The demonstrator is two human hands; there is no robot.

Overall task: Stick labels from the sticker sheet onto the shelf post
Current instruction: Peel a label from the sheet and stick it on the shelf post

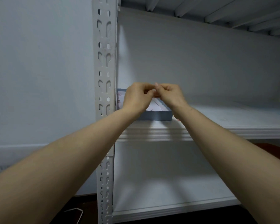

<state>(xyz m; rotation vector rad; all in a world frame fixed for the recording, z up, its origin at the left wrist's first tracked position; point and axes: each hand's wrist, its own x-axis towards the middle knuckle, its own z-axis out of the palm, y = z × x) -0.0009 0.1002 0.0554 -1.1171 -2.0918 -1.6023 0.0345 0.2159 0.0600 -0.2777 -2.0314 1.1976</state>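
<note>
The white perforated shelf post (104,62) runs top to bottom left of centre. Right beside it, on the middle shelf (152,131), lies a shallow grey-blue box (157,115) with the white sticker sheet (155,105) inside. My left hand (136,97) and my right hand (170,94) hover together over the box, fingers curled, fingertips meeting. They seem to pinch something small between them; it is too small and blurred to make out. The hands hide most of the sheet.
A plain pale wall (39,78) lies left of the post. The upper shelf's ribbed underside (200,12) is overhead. A lower shelf (168,206) sits below. A white cable (76,212) lies on the dark floor at bottom left.
</note>
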